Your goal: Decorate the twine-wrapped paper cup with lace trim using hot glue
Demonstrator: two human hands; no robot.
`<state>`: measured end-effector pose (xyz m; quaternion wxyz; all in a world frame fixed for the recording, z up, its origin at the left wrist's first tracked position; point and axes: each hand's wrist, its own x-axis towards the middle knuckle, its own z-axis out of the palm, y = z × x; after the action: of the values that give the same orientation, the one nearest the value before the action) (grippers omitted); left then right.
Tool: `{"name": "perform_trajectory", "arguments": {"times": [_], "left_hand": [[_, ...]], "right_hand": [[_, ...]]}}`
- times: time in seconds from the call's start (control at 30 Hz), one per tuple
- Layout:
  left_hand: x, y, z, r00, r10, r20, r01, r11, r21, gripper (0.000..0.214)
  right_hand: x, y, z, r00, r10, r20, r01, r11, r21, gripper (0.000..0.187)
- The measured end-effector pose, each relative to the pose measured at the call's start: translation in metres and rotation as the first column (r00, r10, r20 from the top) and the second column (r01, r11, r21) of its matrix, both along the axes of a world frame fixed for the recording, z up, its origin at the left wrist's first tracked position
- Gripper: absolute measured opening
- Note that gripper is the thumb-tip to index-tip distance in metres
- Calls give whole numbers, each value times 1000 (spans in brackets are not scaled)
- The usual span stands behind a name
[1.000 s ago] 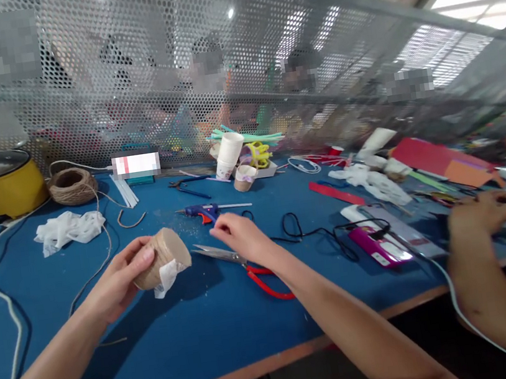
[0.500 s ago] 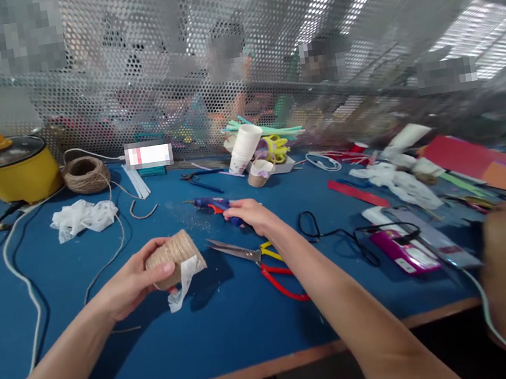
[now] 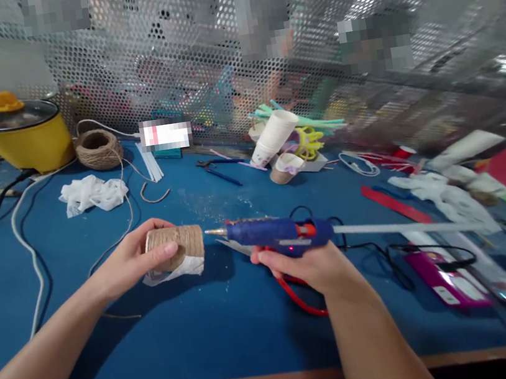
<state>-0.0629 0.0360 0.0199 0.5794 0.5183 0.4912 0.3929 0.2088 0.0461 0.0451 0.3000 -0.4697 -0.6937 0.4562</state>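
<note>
My left hand [image 3: 138,259] is closed around a twine-wrapped cup [image 3: 187,241] lying on its side above the table. A strip of white cloth [image 3: 187,266] hangs along the cup's lower edge. In my right hand [image 3: 304,267] is a blue hot glue gun [image 3: 264,235], its metal nozzle pointing left, just short of the cup's right end. A long glue stick [image 3: 390,228] sticks out of the gun's back. Beneath my right hand lie scissors with a red handle [image 3: 299,296], partly hidden by the gun and hand.
A twine ball [image 3: 99,149] stands beside a yellow electric pot [image 3: 22,137] at the back left, near crumpled white cloth [image 3: 93,194]. Paper cups [image 3: 274,136] and pliers [image 3: 222,172] lie at the back. A purple device [image 3: 444,278] with cables sits at the right.
My right hand has lifted the glue gun off the table and brought its nozzle close to the cup. My left hand has turned the cup more level. The view has shifted.
</note>
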Motion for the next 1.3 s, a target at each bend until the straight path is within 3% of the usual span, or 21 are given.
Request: {"name": "perform_trajectory", "arguments": {"times": [0.07,0.17,0.3,0.93,1.3], "left_hand": [[-1,1,0,998,-5,-61,7,999,36,44],[-2,1,1,991,-32,-131,39,998,51,46],[0,0,6,989,-20,-143,26,999,37,48],[-2,1,7,979,-32,-203,40,999,36,52],[-2,1,7,972,-28,-234,39,998,43,50]], "right_hand": [[2,-4,-2,998,4,61,-8,997,78,15],[1,-8,3,985,118,122,-141,970,198,10],[-4,-11,12,968,176,181,-215,951,222,14],[10,-10,4,926,82,369,-205,930,306,11],[8,-11,6,925,62,375,-189,931,313,15]]}}
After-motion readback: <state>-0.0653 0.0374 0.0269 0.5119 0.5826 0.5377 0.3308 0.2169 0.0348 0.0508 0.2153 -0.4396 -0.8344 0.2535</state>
